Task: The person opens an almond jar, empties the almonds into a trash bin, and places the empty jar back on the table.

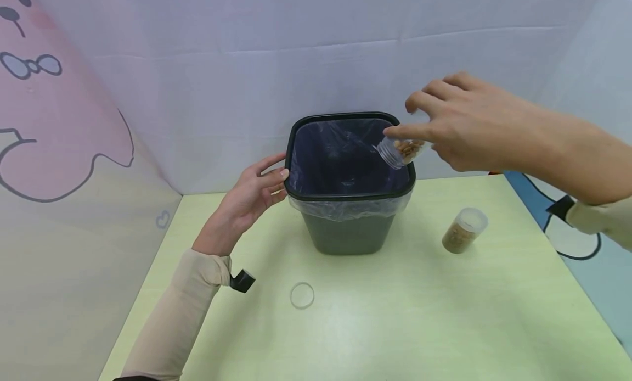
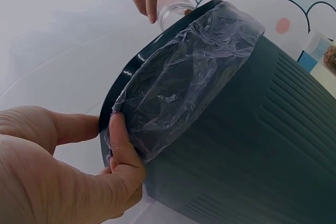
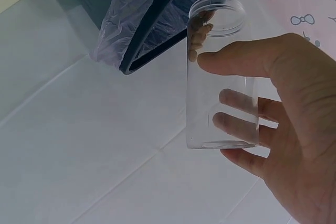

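A dark grey trash bin [image 1: 350, 235] stands on the table, its black rim folded over with a clear plastic liner [image 1: 345, 208]. My left hand [image 1: 252, 194] holds the bin's left rim, thumb on one side and fingers on the other, pinching the liner in the left wrist view. Over the right side of the bin, my right hand [image 1: 464, 123] grips a clear jar [image 1: 395, 153] tipped with its open mouth down toward the inside. Brown nut-like pieces [image 3: 198, 38] gather near that mouth, while the rest of the jar is bare in the right wrist view.
A second clear jar [image 1: 464, 231], partly filled with brown contents, stands on the table [image 1: 395, 326] right of the bin. In front of the bin lies a thin translucent ring [image 1: 302, 295]. A pale cloth wall [image 1: 237, 90] rises close behind the bin.
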`<state>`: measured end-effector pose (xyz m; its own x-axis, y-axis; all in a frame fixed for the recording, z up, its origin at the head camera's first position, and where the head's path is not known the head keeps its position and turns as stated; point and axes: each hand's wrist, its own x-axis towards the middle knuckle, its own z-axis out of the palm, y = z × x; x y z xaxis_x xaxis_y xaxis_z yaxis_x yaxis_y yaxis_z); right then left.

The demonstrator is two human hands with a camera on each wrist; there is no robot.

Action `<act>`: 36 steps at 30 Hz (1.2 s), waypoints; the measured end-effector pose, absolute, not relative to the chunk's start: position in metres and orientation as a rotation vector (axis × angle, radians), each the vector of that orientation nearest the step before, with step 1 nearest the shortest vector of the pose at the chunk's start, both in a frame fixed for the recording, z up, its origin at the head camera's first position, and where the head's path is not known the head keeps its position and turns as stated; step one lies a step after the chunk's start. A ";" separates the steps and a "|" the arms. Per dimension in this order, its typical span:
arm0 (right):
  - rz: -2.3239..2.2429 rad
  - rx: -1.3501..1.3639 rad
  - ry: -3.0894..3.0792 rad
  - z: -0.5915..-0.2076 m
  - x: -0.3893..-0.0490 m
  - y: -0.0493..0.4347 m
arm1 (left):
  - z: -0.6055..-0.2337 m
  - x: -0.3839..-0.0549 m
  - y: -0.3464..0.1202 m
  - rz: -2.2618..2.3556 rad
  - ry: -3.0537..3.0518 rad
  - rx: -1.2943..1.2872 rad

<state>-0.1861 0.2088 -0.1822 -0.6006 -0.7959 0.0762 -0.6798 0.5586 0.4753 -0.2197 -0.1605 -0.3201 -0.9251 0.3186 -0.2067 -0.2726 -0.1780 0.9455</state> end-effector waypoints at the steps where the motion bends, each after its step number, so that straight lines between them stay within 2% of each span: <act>1: -0.587 1.222 -2.511 -0.182 -0.186 0.209 | -0.320 -0.220 -0.160 2.154 1.715 0.053; 36: -0.652 1.256 -2.385 -0.185 -0.185 0.208 | -0.322 -0.224 -0.159 2.177 1.669 0.041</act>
